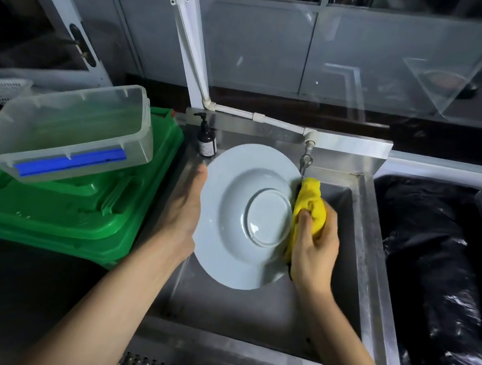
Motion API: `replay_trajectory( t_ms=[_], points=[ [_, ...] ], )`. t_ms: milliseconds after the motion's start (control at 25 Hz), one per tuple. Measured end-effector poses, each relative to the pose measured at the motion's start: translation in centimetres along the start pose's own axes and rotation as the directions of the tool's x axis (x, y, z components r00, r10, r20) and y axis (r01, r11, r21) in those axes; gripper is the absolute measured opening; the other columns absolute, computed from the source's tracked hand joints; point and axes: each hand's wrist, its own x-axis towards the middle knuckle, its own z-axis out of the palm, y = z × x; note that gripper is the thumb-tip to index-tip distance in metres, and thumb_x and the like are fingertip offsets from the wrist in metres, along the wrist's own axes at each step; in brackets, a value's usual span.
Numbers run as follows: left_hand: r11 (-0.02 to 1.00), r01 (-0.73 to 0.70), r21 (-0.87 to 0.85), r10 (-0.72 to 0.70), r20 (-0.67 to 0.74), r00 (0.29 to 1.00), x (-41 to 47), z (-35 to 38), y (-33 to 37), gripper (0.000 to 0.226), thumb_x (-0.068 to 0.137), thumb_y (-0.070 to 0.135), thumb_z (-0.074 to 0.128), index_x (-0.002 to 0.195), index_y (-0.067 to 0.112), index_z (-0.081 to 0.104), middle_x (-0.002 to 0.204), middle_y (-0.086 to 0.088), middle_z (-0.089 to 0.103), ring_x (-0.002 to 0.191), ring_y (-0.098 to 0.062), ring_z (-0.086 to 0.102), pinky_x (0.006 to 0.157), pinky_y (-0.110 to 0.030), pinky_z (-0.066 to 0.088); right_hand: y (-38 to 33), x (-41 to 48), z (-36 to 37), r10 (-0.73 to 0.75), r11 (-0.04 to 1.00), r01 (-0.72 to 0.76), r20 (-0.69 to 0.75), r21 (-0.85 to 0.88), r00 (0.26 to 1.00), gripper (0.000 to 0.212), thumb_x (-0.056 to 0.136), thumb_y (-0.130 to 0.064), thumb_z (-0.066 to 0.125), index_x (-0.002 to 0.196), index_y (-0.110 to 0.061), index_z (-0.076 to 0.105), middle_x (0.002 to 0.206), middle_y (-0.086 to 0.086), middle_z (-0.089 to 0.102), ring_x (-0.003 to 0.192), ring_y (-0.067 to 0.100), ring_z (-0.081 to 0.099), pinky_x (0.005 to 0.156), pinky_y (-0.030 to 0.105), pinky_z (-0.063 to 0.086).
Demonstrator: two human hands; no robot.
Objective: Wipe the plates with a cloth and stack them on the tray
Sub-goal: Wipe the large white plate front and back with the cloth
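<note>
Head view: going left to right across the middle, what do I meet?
Green trays → left hand → white plate → right hand gripping the yellow cloth → black bin liner.

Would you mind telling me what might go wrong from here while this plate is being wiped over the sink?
1. The left hand holds the plate by its left rim alone above the steel sink; pressure from the yellow cloth might slip it loose and chip it.
2. The right hand grips that cloth at the plate's right rim, close beside the tap; the rim may knock it.
</note>
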Motion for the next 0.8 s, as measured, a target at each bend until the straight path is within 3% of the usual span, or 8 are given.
replay_trajectory(
  t_ms=[160, 280, 320, 400, 480, 600, 800],
  points=[
    [0.999, -0.024, 0.043, 0.023, 0.032, 0.999, -0.5, 0.5, -0.5, 0.048, 0.093, 0.061, 0.052, 0.117, 0.024, 0.07, 0.103, 0.002, 0.075, 0.08, -0.012, 0.07, 0.05, -0.02, 0.051, -3.5, 3.1, 0.9, -0.066, 0.998, 0.066, 0.028, 0.016, 0.997, 0.037, 0.089, -0.018, 0.071, 0.124, -0.029, 0.066, 0.112, -0.012, 0.072, 0.102, 0.003, 0.065, 0.094, 0.034, 0.054],
    [0.991, -0.094, 0.095, 0.091, 0.04, 0.995, -0.1, 0.5, 0.1, 0.058, 0.087, 0.07, 0.054, 0.121, 0.025, 0.068, 0.118, 0.0, 0.071, 0.105, -0.02, 0.067, 0.081, -0.034, 0.056, -4.8, 2.9, 1.2, -0.165, 0.985, 0.17, 0.18, -0.013, 0.97, 0.049, 0.083, -0.014, 0.077, 0.125, -0.033, 0.064, 0.118, -0.017, 0.069, 0.107, 0.002, 0.064, 0.092, 0.024, 0.051],
    [0.987, -0.117, 0.112, 0.113, 0.043, 0.993, 0.0, 0.6, 0.3, 0.057, 0.085, 0.071, 0.056, 0.112, 0.023, 0.071, 0.114, 0.0, 0.072, 0.106, -0.02, 0.066, 0.088, -0.035, 0.052, -5.1, 2.6, 1.2, -0.222, 0.97, 0.239, 0.253, -0.038, 0.942, 0.052, 0.081, -0.014, 0.077, 0.127, -0.034, 0.064, 0.121, -0.017, 0.068, 0.11, 0.003, 0.063, 0.093, 0.024, 0.05],
    [0.978, -0.146, 0.147, 0.143, 0.03, 0.989, 0.1, 0.8, 0.1, 0.049, 0.087, 0.067, 0.059, 0.08, 0.02, 0.068, 0.088, 0.001, 0.069, 0.087, -0.016, 0.064, 0.078, -0.03, 0.046, -5.5, 2.0, 1.5, -0.357, 0.906, 0.418, 0.418, -0.061, 0.836, 0.056, 0.077, -0.016, 0.075, 0.13, -0.03, 0.063, 0.126, -0.015, 0.065, 0.116, 0.005, 0.06, 0.099, 0.027, 0.048],
    [0.974, -0.164, 0.154, 0.16, 0.04, 0.986, -0.1, 1.3, -0.3, 0.046, 0.084, 0.068, 0.06, 0.068, 0.026, 0.055, 0.077, 0.011, 0.057, 0.073, -0.005, 0.052, 0.073, -0.028, 0.04, -5.7, 2.2, 2.3, -0.422, 0.853, 0.515, 0.468, -0.086, 0.777, 0.053, 0.08, -0.02, 0.074, 0.132, -0.026, 0.061, 0.127, -0.014, 0.062, 0.118, 0.008, 0.058, 0.102, 0.033, 0.046],
    [0.979, -0.154, 0.137, 0.151, 0.028, 0.988, -0.1, 2.0, -0.1, 0.042, 0.087, 0.064, 0.06, 0.067, 0.029, 0.048, 0.072, 0.014, 0.045, 0.067, -0.003, 0.042, 0.065, -0.027, 0.032, -6.3, 2.6, 3.4, -0.358, 0.884, 0.438, 0.364, -0.163, 0.86, 0.049, 0.087, -0.024, 0.073, 0.134, -0.025, 0.056, 0.129, -0.011, 0.061, 0.116, 0.015, 0.058, 0.1, 0.039, 0.047],
    [0.979, -0.175, 0.108, 0.167, 0.079, 0.983, 0.7, 2.3, 0.4, 0.04, 0.099, 0.05, 0.049, 0.072, 0.024, 0.062, 0.083, 0.004, 0.065, 0.078, -0.011, 0.057, 0.073, -0.029, 0.042, -5.9, -0.7, 3.4, -0.497, 0.756, 0.641, 0.52, -0.133, 0.695, 0.052, 0.082, -0.03, 0.062, 0.132, -0.017, 0.059, 0.129, 0.0, 0.06, 0.12, 0.018, 0.053, 0.104, 0.028, 0.041]
  ],
)
